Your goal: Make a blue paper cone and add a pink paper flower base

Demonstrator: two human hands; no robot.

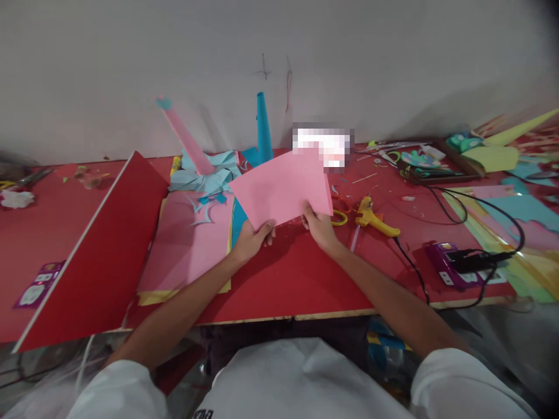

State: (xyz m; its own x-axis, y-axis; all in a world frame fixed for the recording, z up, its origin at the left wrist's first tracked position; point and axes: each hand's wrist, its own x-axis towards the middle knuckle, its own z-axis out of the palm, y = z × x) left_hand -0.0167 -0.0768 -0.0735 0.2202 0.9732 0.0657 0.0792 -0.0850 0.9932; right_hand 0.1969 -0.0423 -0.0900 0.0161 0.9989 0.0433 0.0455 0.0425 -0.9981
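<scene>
Left hand and right hand held pink paper above counter, behind its front edge, probably positioning; next move seemingly required steadiness

Pixelation blurs a bright white patch atop the pink rectangular paper sheet; the bottom edge cuts off black lettering on the white cloth shirt.

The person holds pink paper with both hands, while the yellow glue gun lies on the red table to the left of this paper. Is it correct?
Not quite: the yellow glue gun lies to the right of the pink paper, as the head view shows. The rest stands: the left hand and right hand hold the paper, and the gun is on the red table.
</scene>
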